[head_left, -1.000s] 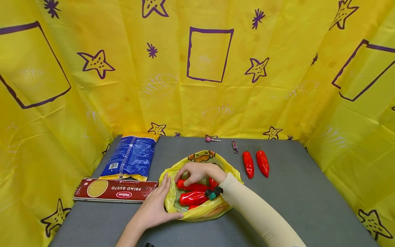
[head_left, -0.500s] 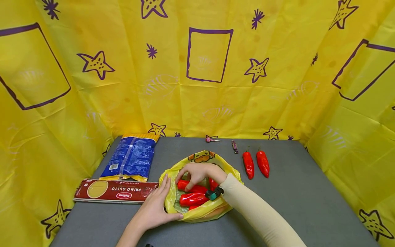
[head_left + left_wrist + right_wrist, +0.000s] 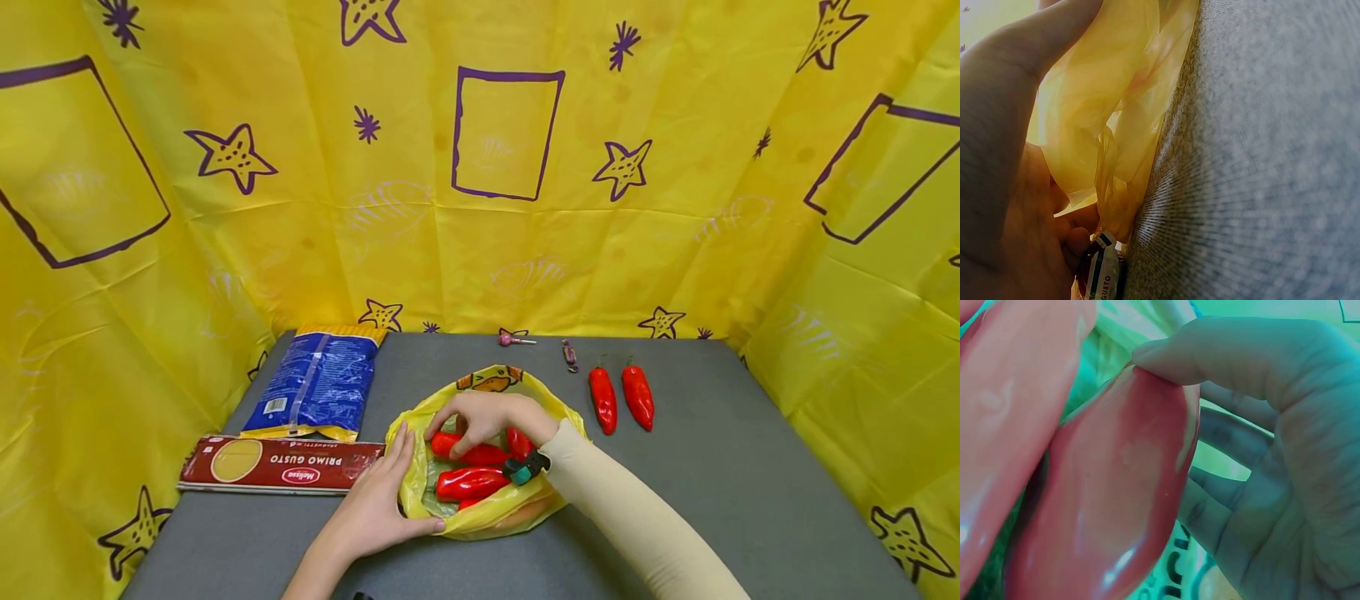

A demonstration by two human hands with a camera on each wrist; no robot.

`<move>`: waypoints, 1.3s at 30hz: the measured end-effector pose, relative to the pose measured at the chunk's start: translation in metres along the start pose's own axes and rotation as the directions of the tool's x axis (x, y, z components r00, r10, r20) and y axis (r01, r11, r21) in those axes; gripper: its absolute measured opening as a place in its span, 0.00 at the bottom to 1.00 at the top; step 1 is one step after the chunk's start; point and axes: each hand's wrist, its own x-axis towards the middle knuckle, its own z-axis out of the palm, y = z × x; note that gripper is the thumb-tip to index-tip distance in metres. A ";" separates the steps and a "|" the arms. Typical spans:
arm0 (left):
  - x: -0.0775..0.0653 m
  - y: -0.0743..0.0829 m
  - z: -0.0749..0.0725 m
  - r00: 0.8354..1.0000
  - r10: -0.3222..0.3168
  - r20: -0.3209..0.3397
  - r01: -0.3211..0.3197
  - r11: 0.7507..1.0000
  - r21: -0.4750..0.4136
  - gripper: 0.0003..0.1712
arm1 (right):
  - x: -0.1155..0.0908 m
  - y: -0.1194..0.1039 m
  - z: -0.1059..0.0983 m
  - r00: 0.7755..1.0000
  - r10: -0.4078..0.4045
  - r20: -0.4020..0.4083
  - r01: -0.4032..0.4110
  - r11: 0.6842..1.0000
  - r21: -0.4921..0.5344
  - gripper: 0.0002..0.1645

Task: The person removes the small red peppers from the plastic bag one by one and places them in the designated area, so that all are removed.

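Right grip (image 3: 486, 412) pinching pepper (image 3: 486, 454), inside yellow bag (image 3: 501, 520)

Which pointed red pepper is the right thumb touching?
The pointed red pepper in the yellow bag, under the right hand: the thumb is on its end. The bagged pepper nearer the person has no finger on it; two peppers lie outside the bag.

Long red peppers (image 3: 471, 483): lying inside round yellow plastic bag (image 3: 502, 520)
Flat maroon pack (image 3: 277, 463): lying left of bag, before blue plastic pouch (image 3: 318, 387)

Bright head view, greenish right wrist view, white glare on red pepper (image 3: 1116, 481).
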 end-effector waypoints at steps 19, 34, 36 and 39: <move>0.000 0.002 -0.002 1.000 0.006 0.006 -0.005 1.000 -0.011 0.82 | -0.041 -0.006 -0.022 0.998 -0.034 -0.047 0.034 0.999 -0.003 0.27; 0.000 0.002 -0.001 1.000 -0.013 0.003 0.013 1.000 -0.003 0.83 | -0.077 -0.002 -0.036 0.957 -0.062 -0.285 0.080 0.996 0.050 0.29; -0.001 0.002 -0.001 1.000 -0.004 -0.002 0.004 1.000 -0.002 0.83 | -0.082 0.001 -0.035 0.944 -0.066 -0.323 0.090 0.994 0.059 0.29; -0.001 0.002 -0.001 1.000 0.009 -0.007 -0.009 1.000 0.002 0.83 | -0.092 0.004 -0.035 0.924 -0.063 -0.377 0.103 0.991 0.085 0.29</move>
